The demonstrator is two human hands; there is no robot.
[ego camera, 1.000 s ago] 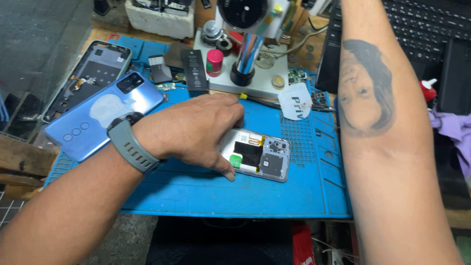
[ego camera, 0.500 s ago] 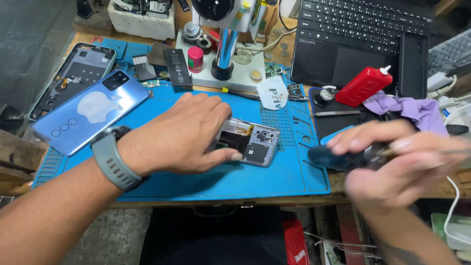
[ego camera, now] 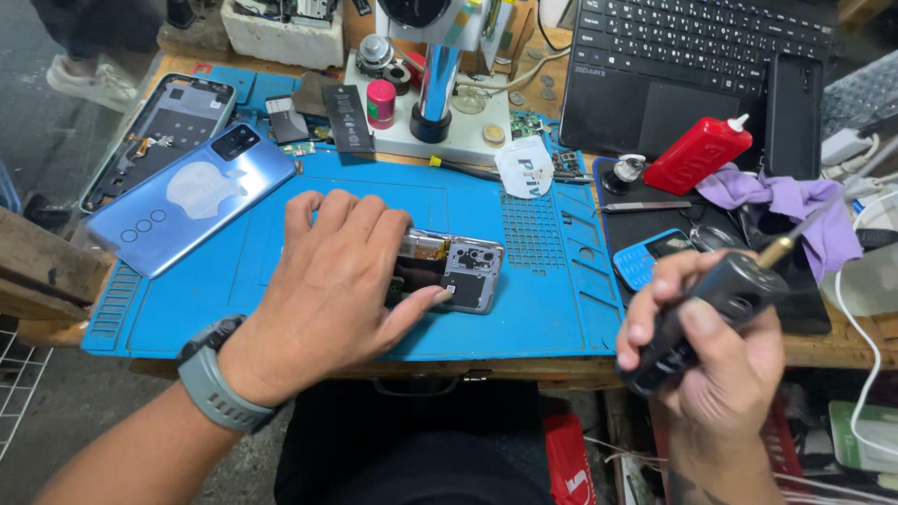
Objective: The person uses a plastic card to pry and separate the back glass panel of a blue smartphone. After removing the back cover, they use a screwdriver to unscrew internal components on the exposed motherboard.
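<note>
Workbench, seen from above. A blue work mat (ego camera: 281,309) is covering most of the near bench. On its far left a blue phone back cover (ego camera: 192,194) is lying tilted, camera end pointing far; beyond it, a bare phone frame (ego camera: 159,136) is sitting at the same slant. A slim black battery (ego camera: 347,118) is lying at the mat's far edge, next to a small pink-capped bottle (ego camera: 381,103) standing on a white base (ego camera: 458,140) that is carrying a chrome post (ego camera: 435,89). A white round tag (ego camera: 524,168) is resting just right of that base.

Right side: an open black laptop (ego camera: 692,65) is taking up the far corner, with a dark phone (ego camera: 793,114) lying face up on its right edge. A red squeeze bottle (ego camera: 697,154) is lying on its side near the laptop, a purple cloth (ego camera: 786,201) bunched beside it. Tweezers (ego camera: 645,207) and a small blue keypad phone (ego camera: 650,257) are sitting on a black pad between mat and cloth.

The opened phone (ego camera: 458,271), back off and insides showing, is lying flat at mid-mat. The left hand (ego camera: 332,290) is pressing down over its left half, fingers spread wide, thumb tip touching its near edge; a grey watch (ego camera: 215,388) is sitting on that wrist. Nothing is blocking the phone's right half.

The right hand (ego camera: 716,360) is hovering off the mat's near right corner, well apart from the phone, wrapped tightly around a black electric screwdriver (ego camera: 711,313) whose brass tip is pointing up and far right.
</note>
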